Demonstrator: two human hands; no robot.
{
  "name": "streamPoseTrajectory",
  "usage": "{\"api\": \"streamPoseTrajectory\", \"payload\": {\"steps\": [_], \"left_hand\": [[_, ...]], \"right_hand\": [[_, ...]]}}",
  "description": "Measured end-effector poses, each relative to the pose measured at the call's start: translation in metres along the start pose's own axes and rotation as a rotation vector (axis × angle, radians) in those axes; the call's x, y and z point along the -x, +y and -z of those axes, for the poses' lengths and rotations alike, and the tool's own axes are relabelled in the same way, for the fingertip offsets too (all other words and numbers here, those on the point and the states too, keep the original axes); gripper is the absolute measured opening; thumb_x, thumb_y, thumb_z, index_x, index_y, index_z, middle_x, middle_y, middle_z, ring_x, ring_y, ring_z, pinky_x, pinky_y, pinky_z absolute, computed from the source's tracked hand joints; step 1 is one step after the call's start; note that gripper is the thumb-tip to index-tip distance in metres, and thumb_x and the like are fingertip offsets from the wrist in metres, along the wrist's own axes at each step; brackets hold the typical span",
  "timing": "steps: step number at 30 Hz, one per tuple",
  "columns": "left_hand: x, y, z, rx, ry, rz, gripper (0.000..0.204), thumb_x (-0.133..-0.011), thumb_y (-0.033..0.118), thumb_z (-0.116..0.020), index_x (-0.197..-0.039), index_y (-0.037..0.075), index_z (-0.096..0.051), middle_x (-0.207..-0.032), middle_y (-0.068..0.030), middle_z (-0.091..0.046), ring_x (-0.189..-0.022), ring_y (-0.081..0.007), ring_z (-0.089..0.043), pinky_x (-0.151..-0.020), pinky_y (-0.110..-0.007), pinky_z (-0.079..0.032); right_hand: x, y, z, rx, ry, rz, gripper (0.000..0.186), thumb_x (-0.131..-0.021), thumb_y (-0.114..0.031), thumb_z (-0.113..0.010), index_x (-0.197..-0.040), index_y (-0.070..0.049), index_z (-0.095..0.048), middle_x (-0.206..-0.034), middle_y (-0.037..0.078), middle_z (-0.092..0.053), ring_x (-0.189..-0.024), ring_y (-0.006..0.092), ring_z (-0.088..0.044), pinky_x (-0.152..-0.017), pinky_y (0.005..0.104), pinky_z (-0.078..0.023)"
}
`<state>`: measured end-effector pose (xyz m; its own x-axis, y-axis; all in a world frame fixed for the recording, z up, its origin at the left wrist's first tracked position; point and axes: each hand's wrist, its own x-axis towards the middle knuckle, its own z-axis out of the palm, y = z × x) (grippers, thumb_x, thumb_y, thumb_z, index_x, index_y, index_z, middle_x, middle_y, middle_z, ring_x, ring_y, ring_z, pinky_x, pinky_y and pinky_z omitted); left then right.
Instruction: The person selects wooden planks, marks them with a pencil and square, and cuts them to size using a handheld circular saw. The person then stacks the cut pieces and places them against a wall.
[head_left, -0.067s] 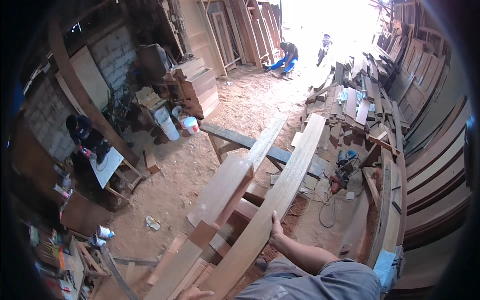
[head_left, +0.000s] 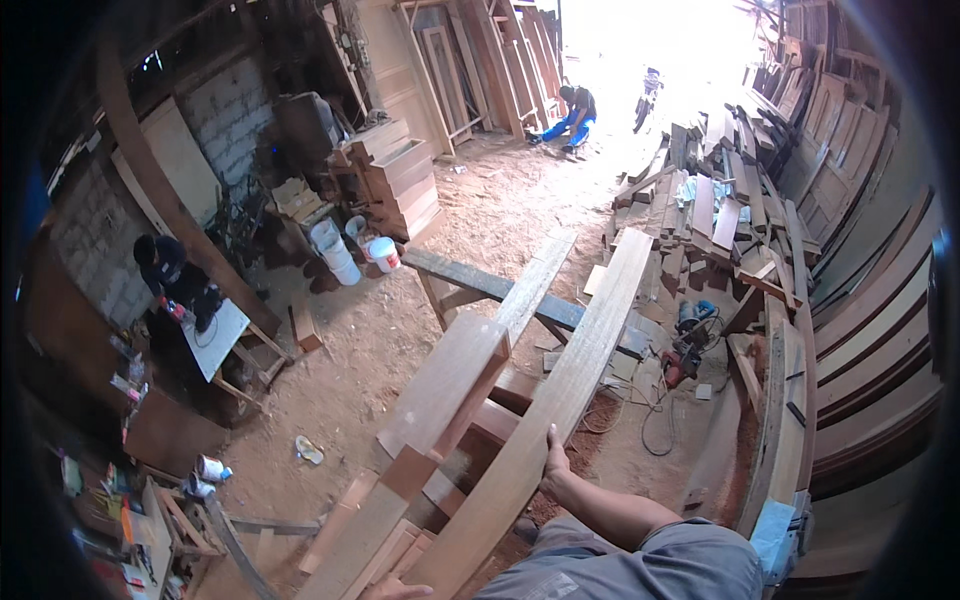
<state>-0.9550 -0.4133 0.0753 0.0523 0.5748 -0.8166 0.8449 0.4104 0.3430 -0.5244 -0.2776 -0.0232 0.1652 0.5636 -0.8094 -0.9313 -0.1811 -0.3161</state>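
A long, pale brown wooden plank [head_left: 530, 425] slants from the lower edge up toward the far right. My right hand [head_left: 556, 464] grips its right edge, thumb lying along the upper face and the other fingers hidden beneath. At the lower edge of the view, my left hand [head_left: 396, 589] holds the plank's left side near the close end; the picture cuts part of it off. Left of the plank lies a box-like wooden piece [head_left: 445, 375], with more boards [head_left: 375, 520] nearer me. The plank's far part passes over a dark trestle beam [head_left: 470, 274].
Power tools [head_left: 684, 350] with cables lie on the sandy floor right of the plank. Scrap wood [head_left: 715, 195] is heaped at the far right. One person [head_left: 175, 270] works at a small white table [head_left: 215, 338] on the left; another [head_left: 575, 115] sits far off. Buckets [head_left: 382, 253] stand left.
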Motion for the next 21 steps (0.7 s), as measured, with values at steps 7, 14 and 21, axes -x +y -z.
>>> {"api": "streamPoseTrajectory", "payload": {"steps": [7,14,21], "left_hand": [[0.036,0.032,-0.013,-0.064,0.185,-0.057,0.081,-0.087,0.058,-0.087,-0.148,0.009,-0.064,-0.145,-0.0232,-0.066,-0.139,-0.0366,-0.060,-0.114,-0.049,-0.049],[0.073,0.036,-0.053,-0.184,0.458,-0.091,0.076,-0.090,0.052,-0.087,-0.148,0.010,-0.063,-0.150,-0.0241,-0.063,-0.142,-0.0364,-0.057,-0.114,-0.049,-0.049],[0.082,0.026,-0.124,-0.253,1.005,-0.264,0.080,-0.081,0.056,-0.091,-0.137,0.004,-0.068,-0.128,-0.0241,-0.072,-0.123,-0.0371,-0.068,-0.107,-0.051,-0.051]], "right_hand": [[-0.042,-0.006,0.043,-0.184,-0.356,-0.077,0.103,-0.089,-0.092,-0.058,-0.155,-0.012,-0.057,-0.155,0.018,-0.061,-0.139,0.0423,-0.058,-0.117,0.0672,-0.045],[-0.045,-0.002,0.052,-0.154,-0.521,-0.028,0.125,-0.071,-0.107,-0.055,-0.153,-0.013,-0.059,-0.149,0.017,-0.064,-0.135,0.0425,-0.060,-0.116,0.0660,-0.046],[-0.051,-0.001,0.080,-0.117,-0.537,-0.023,0.131,-0.065,-0.113,-0.046,-0.148,-0.012,-0.063,-0.135,0.019,-0.070,-0.124,0.0433,-0.067,-0.111,0.0636,-0.051]]}}
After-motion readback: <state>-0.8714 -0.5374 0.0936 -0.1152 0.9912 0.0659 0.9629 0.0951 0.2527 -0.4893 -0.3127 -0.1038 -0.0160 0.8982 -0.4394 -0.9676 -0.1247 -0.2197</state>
